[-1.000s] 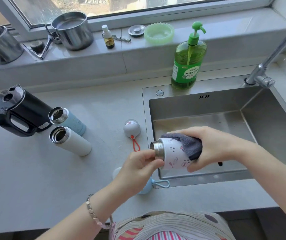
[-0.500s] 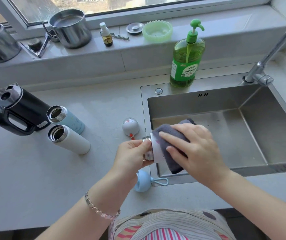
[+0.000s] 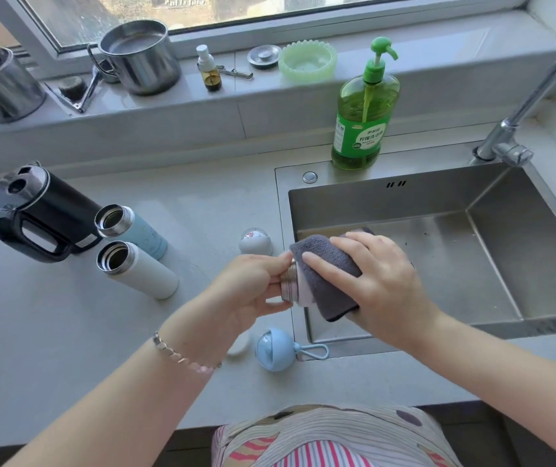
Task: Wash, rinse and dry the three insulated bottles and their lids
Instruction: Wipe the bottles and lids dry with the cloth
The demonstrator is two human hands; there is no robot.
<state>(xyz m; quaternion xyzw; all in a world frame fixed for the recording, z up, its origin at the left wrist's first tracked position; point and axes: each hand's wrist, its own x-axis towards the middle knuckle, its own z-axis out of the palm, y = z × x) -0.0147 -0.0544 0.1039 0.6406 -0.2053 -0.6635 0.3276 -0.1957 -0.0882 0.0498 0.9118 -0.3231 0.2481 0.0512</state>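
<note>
Right grip [image 3: 379, 284], cloth [image 3: 323, 267], bottle [image 3: 290, 282] over sink [image 3: 404, 203].

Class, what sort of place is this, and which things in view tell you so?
Most likely a home kitchen: a stainless steel sink with a tap, green dish soap on its rim, and a black kettle on the counter.

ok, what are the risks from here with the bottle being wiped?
1. The bottle is held over the sink rim. The left hand pinches only its steel neck while the right hand holds the grey cloth round it. A slip could drop it into the basin.
2. The round blue lid lies on the counter close beside the left wrist, so it might get knocked and roll.
</note>
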